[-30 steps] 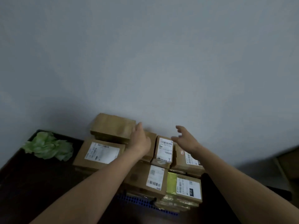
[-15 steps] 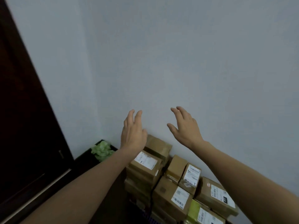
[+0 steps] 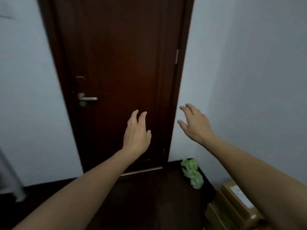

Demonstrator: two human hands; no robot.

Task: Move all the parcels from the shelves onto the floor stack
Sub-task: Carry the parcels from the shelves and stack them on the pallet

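Both my hands hang in the air in front of a dark wooden door, holding nothing. My left hand (image 3: 137, 133) has its fingers spread and relaxed before the door panel. My right hand (image 3: 195, 123) is likewise open, level with the door's right frame. The stack of brown cardboard parcels (image 3: 232, 206) sits on the floor at the lower right corner, partly hidden behind my right forearm; a white label shows on the top box. No shelves are in view.
The dark door (image 3: 116, 72) with a metal lever handle (image 3: 86, 98) fills the middle. Pale walls flank it. A crumpled green bag (image 3: 192, 173) lies on the dark floor by the right wall, beside the parcels. A grey object (image 3: 10, 176) stands at the far left.
My view has swung left and up, away from the parcel stack toward the door. Both hands lifted off the parcels and stay empty; the stack slid to the lower right corner.
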